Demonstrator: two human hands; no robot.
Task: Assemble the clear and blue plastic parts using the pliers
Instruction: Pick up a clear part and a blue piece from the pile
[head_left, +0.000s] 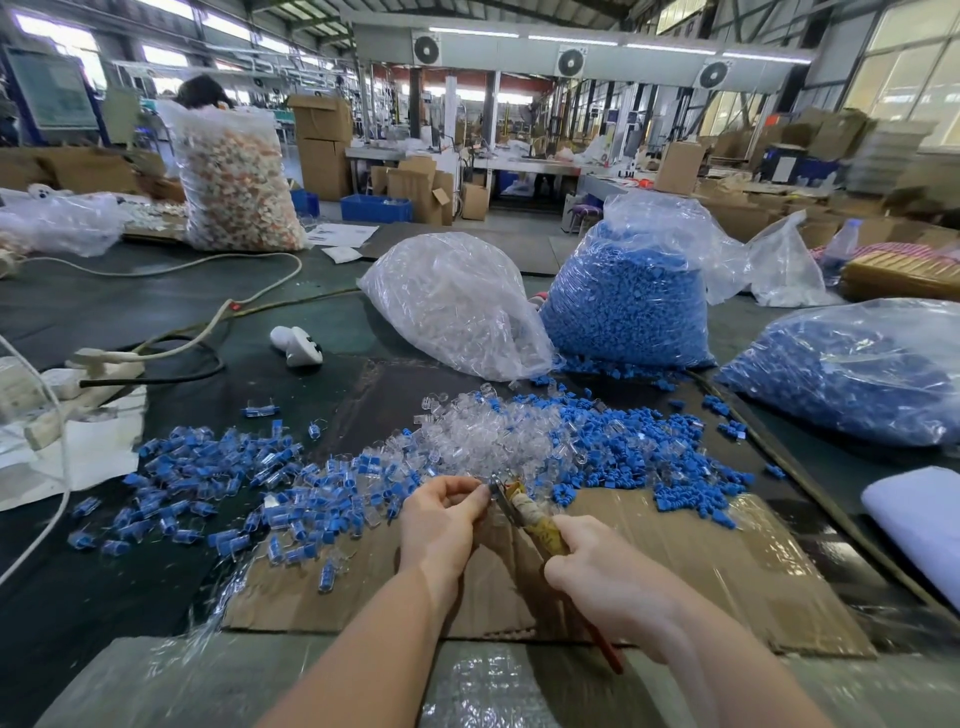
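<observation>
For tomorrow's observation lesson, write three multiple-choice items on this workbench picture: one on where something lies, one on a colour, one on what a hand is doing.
1. Where does the pile of finished clear-and-blue pieces lie?
A. left of the hands
B. inside a bag
C. on the white cloth

2. What colour are the parts in the upright open bag?
A. orange
B. blue
C. green

3. What is the right hand doing?
A. resting flat on the cardboard
B. reaching into a bag
C. gripping the pliers

Answers:
1. A, the joined pieces spread over the mat to the left of the left hand.
2. B, blue parts fill it behind the loose pile.
3. C, its fingers curl round the handles, with the pliers' tip at the left hand's fingertips.
</observation>
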